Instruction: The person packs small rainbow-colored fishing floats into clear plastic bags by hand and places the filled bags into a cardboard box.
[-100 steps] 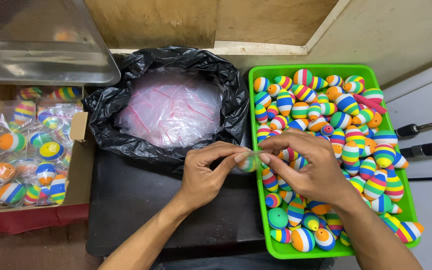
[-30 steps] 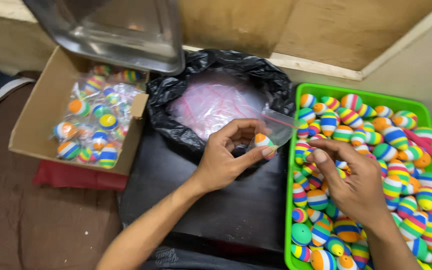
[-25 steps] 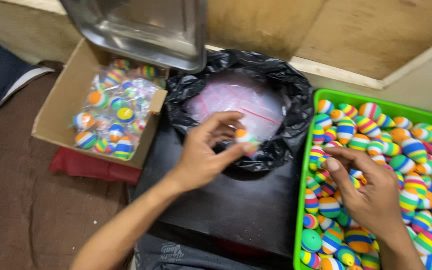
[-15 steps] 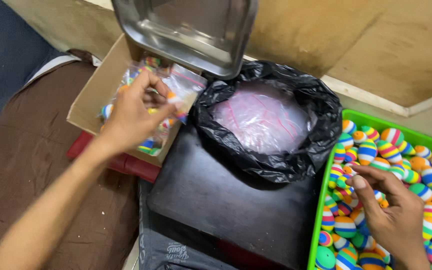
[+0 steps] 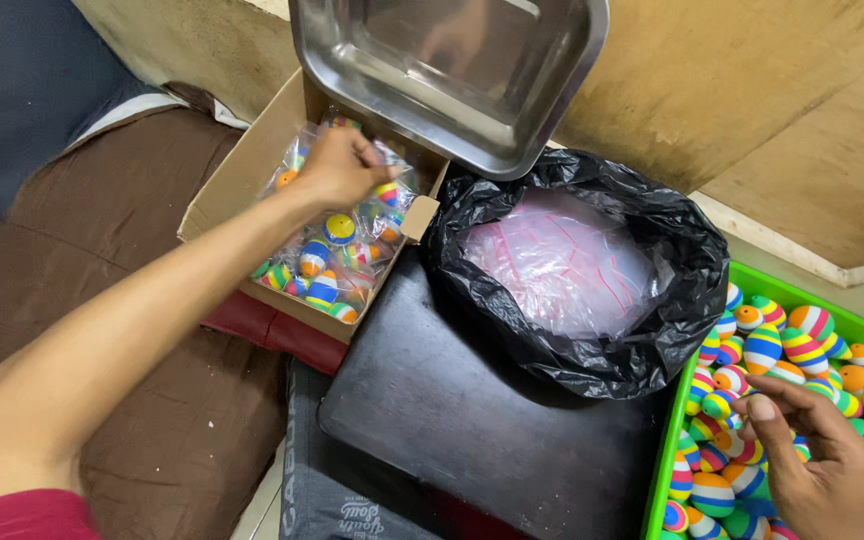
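the left hand (image 5: 337, 168) is lowering what seems a small bagged ball, fingers curled, into the cardboard box (image 5: 242, 175), best released low, while the right hand (image 5: 822, 465), fingers spread, is resting on striped balls (image 5: 802, 350).

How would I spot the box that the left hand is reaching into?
Look below the tilted steel tray at the top. The open cardboard box sits left of the black bag, under the left hand. Only it holds striped balls sealed in clear packets.
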